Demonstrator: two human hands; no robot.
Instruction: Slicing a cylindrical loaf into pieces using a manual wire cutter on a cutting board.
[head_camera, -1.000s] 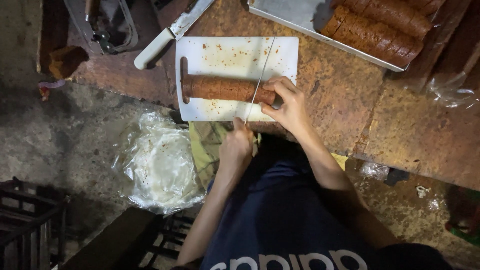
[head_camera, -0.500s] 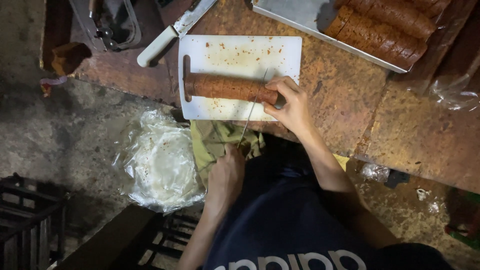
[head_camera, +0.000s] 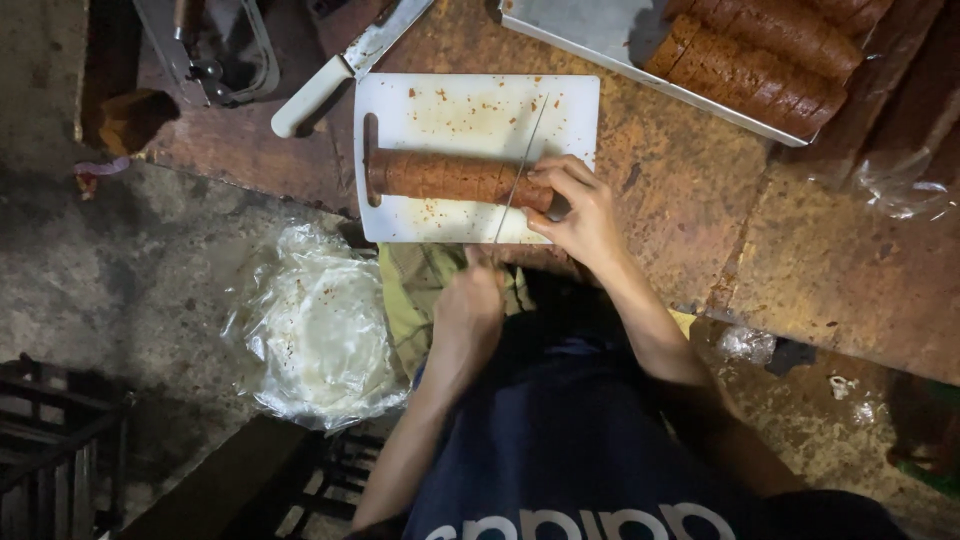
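At the far left, around nine o'clock, a crumpled clear plastic bag (head_camera: 318, 330) lies on the dark ground below the table edge. Up at eleven o'clock a white-handled knife (head_camera: 345, 62) rests on the rusty brown table (head_camera: 700, 200), its blade pointing away to one o'clock.

Just right of the knife sits a white cutting board (head_camera: 470, 110) speckled with reddish crumbs. A long brown roll (head_camera: 445, 177) lies across it from nine to three o'clock. A thin blade (head_camera: 520, 170) crosses the roll near its right end, running from twelve down to six o'clock.

The left hand (head_camera: 470, 305) is closed around the blade's handle at the board's near edge, at six o'clock from the roll. The right hand (head_camera: 575, 205) grips the roll's right end, fingers curled over it.

At one o'clock, a metal tray (head_camera: 590, 25) holds more sliced brown rolls (head_camera: 770, 60).
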